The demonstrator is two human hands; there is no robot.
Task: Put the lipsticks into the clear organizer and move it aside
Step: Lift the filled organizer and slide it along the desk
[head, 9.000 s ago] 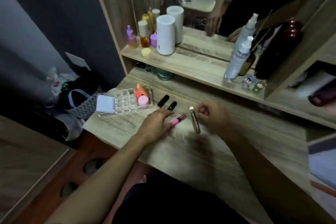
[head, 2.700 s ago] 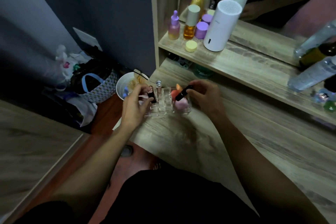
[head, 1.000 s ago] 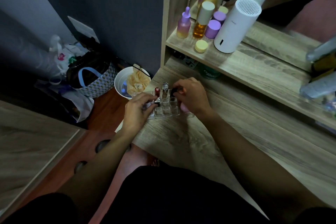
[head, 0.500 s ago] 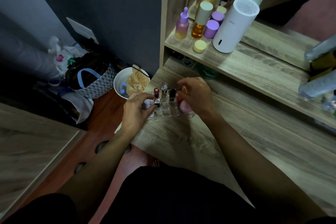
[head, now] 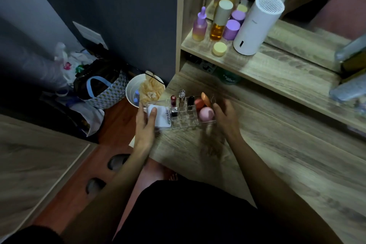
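Observation:
The clear organizer (head: 186, 124) stands at the left corner of the wooden desk (head: 267, 154). Several lipsticks stand upright in its slots: a red-capped one (head: 173, 99), a clear silver one (head: 181, 94), a black one (head: 190, 100) and a short black-and-silver one (head: 174, 111). A white compact (head: 162, 118) fills its left part, and pink (head: 206, 114) and orange (head: 206, 98) sponges fill the right part. My left hand (head: 145, 125) grips the organizer's left end, thumb on the compact. My right hand (head: 223, 117) is blurred, fingers spread at the right end.
A white bin (head: 132, 93) with crumpled paper sits on the floor just left of the desk corner, beside a patterned bag (head: 103, 93). The shelf above holds bottles (head: 200, 25), a yellow jar (head: 219, 49) and a white cylinder (head: 257, 25). A green jar (head: 227, 79) sits under it.
My right hand has let go of the black lipstick, which now stands in a slot, and drawn back to the organizer's right end. My left hand has shifted onto the left end.

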